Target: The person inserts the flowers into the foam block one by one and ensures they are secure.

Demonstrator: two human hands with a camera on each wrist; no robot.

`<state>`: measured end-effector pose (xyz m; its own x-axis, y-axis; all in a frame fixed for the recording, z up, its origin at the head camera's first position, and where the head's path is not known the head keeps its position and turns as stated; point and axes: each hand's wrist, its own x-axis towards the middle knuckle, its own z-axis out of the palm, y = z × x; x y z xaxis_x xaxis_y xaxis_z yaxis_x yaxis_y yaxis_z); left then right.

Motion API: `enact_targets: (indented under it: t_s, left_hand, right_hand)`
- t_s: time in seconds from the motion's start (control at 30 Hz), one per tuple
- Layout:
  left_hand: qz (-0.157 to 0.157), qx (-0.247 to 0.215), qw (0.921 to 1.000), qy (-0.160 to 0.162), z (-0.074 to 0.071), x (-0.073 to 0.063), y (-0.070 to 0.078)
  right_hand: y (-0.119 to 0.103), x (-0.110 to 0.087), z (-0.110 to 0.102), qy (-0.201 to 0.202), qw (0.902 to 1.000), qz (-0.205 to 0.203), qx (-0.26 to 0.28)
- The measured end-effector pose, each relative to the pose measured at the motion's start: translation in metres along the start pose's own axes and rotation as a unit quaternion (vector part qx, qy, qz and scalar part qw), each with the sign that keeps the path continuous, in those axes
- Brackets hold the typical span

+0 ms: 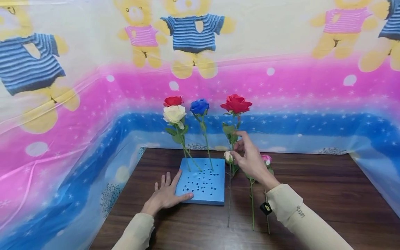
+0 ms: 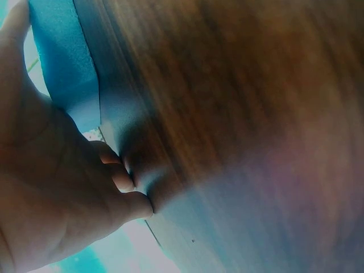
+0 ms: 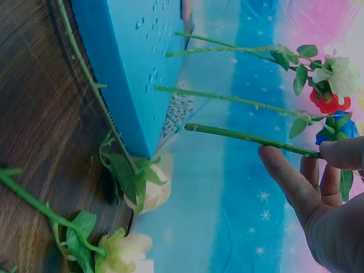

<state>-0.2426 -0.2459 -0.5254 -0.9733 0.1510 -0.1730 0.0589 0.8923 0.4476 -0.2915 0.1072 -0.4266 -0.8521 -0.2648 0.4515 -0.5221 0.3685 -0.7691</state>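
Observation:
My right hand (image 1: 250, 161) pinches the green stem of a red rose (image 1: 236, 104). In the right wrist view the bare lower end of this stem (image 3: 244, 136) hangs free, apart from the blue foam block (image 3: 122, 74). My left hand (image 1: 167, 194) rests against the left side of the blue block (image 1: 203, 199), fingers spread and thumb along its near edge. Upright in the block's far part stand a white rose (image 1: 174, 114), another red rose (image 1: 172, 101) behind it and a blue rose (image 1: 200, 107). Several small holes dot its top.
Right of the block lie a cream rose (image 1: 228, 157), a pink rose (image 1: 266, 159) and another stem (image 1: 252, 208), its bloom hidden by my right hand in the head view. A patterned cloth (image 1: 281, 104) hangs behind the dark wooden table (image 1: 328, 198).

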Motion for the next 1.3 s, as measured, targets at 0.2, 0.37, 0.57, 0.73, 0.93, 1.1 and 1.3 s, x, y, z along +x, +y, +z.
enact_targets:
  t_s: [0.2,0.37,0.57,0.73,0.93,1.1,1.3]
  left_hand:
    - [-0.001,-0.002,1.0000,0.002,0.002,0.000,-0.004]
    - [-0.002,-0.002,1.0000,0.001,0.004,-0.001,-0.007]
    - [-0.006,-0.003,1.0000,-0.001,0.004,-0.003,-0.008]
    - [-0.008,-0.004,1.0000,-0.002,0.002,-0.004,-0.007]
    - [-0.010,0.005,0.9999,-0.002,0.000,-0.004,-0.007]
    - [-0.010,0.013,0.9999,-0.005,0.000,-0.002,-0.005]
    - [-0.013,0.019,0.9997,-0.004,-0.001,-0.001,-0.003]
  right_hand:
    - [-0.004,0.006,0.012,-0.016,0.9996,-0.002,0.025]
    - [-0.010,0.012,0.023,-0.020,0.9995,-0.011,0.020]
    - [-0.015,0.016,0.034,-0.017,0.9996,-0.023,0.002]
    - [-0.020,0.021,0.043,-0.024,0.9992,-0.027,0.016]
    - [-0.028,0.025,0.056,-0.046,0.9974,-0.026,0.049]
    - [-0.030,0.028,0.066,-0.051,0.9971,-0.033,0.046]
    - [-0.032,0.033,0.078,-0.044,0.9974,-0.054,0.019]
